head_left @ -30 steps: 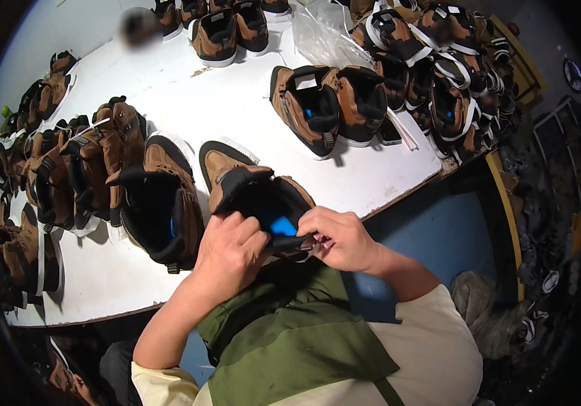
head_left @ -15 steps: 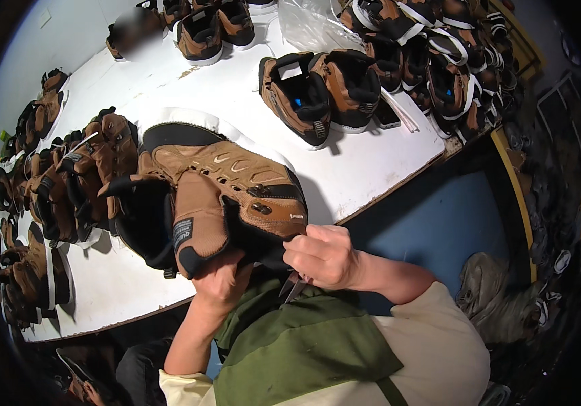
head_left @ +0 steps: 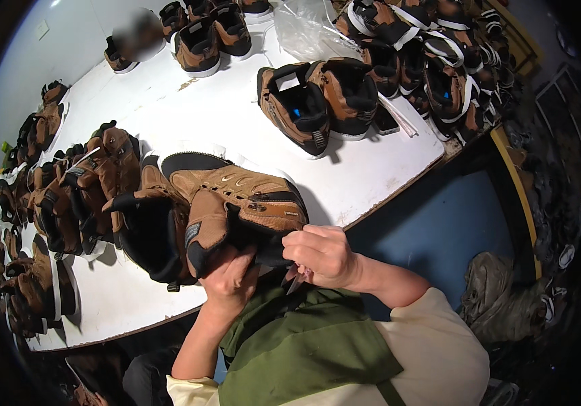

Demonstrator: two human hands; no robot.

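Observation:
A brown and black high-top shoe (head_left: 250, 193) tilts over the table's near edge, its opening toward me. My left hand (head_left: 228, 279) grips it at the opening below the tongue; some fingertips are hidden inside. My right hand (head_left: 324, 256) is closed at the black collar on the shoe's right, thumb and fingers pinched together. Small metal snips (head_left: 295, 279) stick out below that hand, blades pointing down, held in its palm. What the pinched fingertips hold is too small to tell. Left of the held shoe stands a matching shoe (head_left: 148, 230), its dark opening upward.
Several brown shoes (head_left: 80, 186) crowd the left of the white table (head_left: 202, 115). A pair (head_left: 317, 101) stands at centre right, beside a phone (head_left: 386, 122). A clear plastic bag (head_left: 307, 30) and a heap of shoes (head_left: 433, 64) lie farther back.
The held shoe has tipped slightly and shifted down and right in view, its toe lower. My left hand has moved a little right with it; my right hand stays at the collar.

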